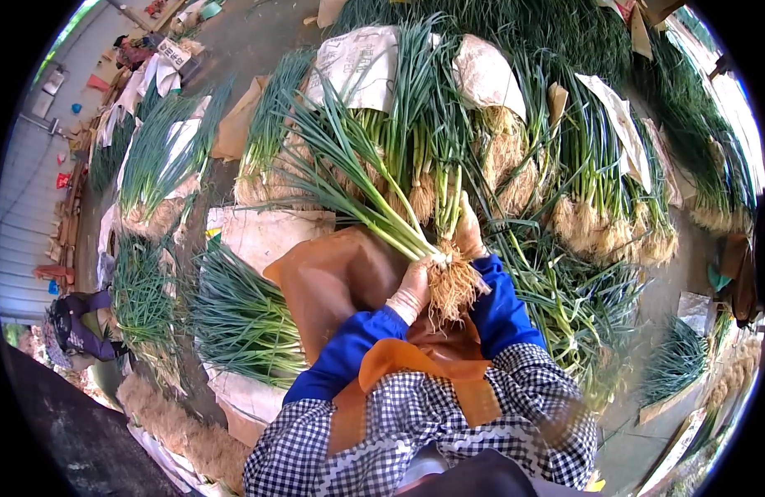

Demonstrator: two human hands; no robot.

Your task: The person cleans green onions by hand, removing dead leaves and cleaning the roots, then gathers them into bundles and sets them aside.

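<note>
My left hand (411, 290), in a pale thin glove, is closed around the white lower stems of a bunch of green onions (390, 219). Their long leaves fan toward the upper left, and a tangle of pale roots (453, 286) hangs below. Just right of it, my right hand (469, 230) points upward and is closed on more green onion stems (450, 207), beside the roots; some of its fingers are hidden behind them. A brown apron (341, 273) covers my lap under both hands.
Standing bundles of green onions (598, 174) with roots line the far side, some wrapped in white sacks (357, 66). A trimmed pile (241, 315) lies at left, loose leaves (573, 290) at right. Another person (80, 327) is at the far left.
</note>
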